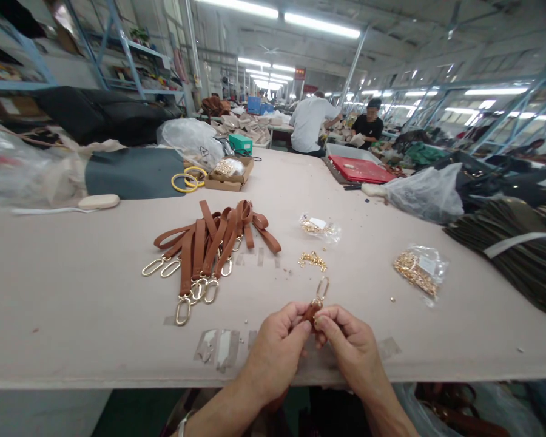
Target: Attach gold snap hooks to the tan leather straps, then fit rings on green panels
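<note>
Between my two hands, near the table's front edge, is a brown leather strap (312,312) with a gold oval clasp (323,287) pointing away from me. My left hand (279,340) pinches the strap's end from the left. On the other side my right hand (348,340) has thumb and forefinger closed at the strap, by the clasp's base; any small part between those fingertips is hidden. Just beyond lies a loose heap of small gold fittings (313,261). Left of my hands rests a pile of brown leather straps (200,246) with gold oval clasps.
Clear bags of gold fittings (319,227) (421,272) lie ahead and right. A cardboard box (230,174), yellow rings (185,182) and a grey sheet (134,173) stand back left. Dark stacked pieces (514,249) and a red folder (360,169) are right. Two people work farther back.
</note>
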`<control>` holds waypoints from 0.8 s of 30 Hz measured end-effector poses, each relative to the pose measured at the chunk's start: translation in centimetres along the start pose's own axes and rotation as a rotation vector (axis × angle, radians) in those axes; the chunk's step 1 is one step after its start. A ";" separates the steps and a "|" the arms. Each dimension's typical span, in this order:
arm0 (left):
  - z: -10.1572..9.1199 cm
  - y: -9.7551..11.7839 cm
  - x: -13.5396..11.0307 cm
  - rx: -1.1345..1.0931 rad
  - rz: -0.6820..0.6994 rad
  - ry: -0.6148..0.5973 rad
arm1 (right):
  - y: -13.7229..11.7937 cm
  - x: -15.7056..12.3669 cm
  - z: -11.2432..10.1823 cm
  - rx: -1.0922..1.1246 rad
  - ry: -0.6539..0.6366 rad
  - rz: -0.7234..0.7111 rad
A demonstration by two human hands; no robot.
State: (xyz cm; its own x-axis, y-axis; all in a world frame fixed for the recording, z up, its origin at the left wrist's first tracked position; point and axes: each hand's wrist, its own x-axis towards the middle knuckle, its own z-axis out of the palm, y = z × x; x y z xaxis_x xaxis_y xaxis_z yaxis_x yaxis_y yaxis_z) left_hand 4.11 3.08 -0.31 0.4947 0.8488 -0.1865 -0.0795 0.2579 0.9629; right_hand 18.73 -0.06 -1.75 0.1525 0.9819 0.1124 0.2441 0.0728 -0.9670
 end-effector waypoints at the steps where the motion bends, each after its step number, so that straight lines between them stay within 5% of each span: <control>1: 0.1 0.0 -0.1 0.024 0.015 -0.001 | 0.0 -0.1 -0.1 -0.005 -0.001 -0.001; 13: 0.2 0.0 -1.1 0.139 0.047 -0.014 | 1.8 -1.3 0.1 -0.076 0.046 -0.033; 24: 0.2 -0.8 -1.6 0.446 0.167 -0.010 | 1.6 -2.9 0.6 0.147 0.082 0.037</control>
State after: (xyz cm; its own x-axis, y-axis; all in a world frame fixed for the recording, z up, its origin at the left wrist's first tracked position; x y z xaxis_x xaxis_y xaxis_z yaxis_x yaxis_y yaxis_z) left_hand 3.53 1.39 -0.73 0.5155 0.8566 -0.0219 0.2190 -0.1070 0.9698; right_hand 18.09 -2.71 -3.75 0.2380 0.9672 0.0883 0.0951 0.0672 -0.9932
